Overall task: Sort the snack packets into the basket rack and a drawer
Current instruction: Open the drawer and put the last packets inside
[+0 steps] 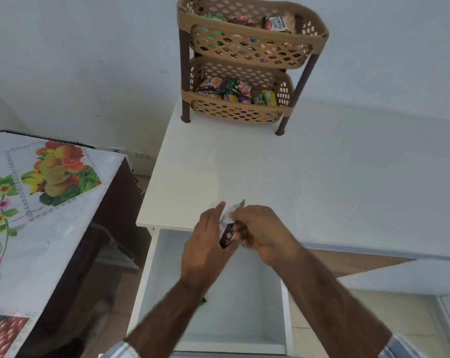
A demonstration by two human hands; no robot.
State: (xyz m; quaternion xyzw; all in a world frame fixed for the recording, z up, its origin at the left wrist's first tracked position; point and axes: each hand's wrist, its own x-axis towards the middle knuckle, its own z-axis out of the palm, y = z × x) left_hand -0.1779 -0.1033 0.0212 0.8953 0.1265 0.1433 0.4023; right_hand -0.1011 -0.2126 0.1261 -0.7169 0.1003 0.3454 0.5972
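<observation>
A tan two-tier basket rack (247, 63) with dark legs stands at the back of the white table (322, 177). Both of its tiers hold several snack packets (238, 93). A white drawer (218, 306) is pulled out under the table's front edge. Above the drawer's back end my right hand (260, 228) grips a small dark snack packet (227, 236) with a silvery end. My left hand (208, 241) is beside it with straight fingers touching the packet's left side. A bit of green (202, 302) shows in the drawer, mostly hidden by my left forearm.
To the left stands a lower surface under a white cloth printed with fruit and flowers (45, 192). A wall socket (142, 155) sits low between that surface and the table. A white wall is behind the rack.
</observation>
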